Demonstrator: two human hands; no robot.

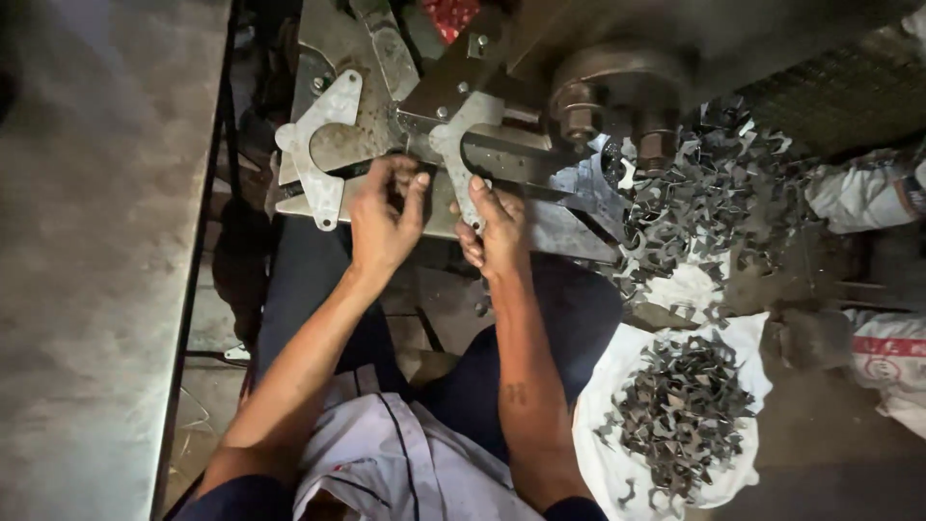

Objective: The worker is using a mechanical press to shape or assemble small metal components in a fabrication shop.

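Note:
My left hand (384, 220) reaches up to the bed of a metal press (502, 135), its fingers pinched together on something small at the die area; what it pinches is hidden by the fingers. My right hand (494, 227) rests beside it with its fingertips on the lower tip of a pale metal bracket plate (461, 145). A second pale bracket plate (323, 145) is bolted at the left of the press.
A heap of small grey stamped metal pieces (709, 188) lies right of the press. More of them fill an open white sack (680, 415). A large steel sheet (96, 241) stands at the left. My knees sit under the press.

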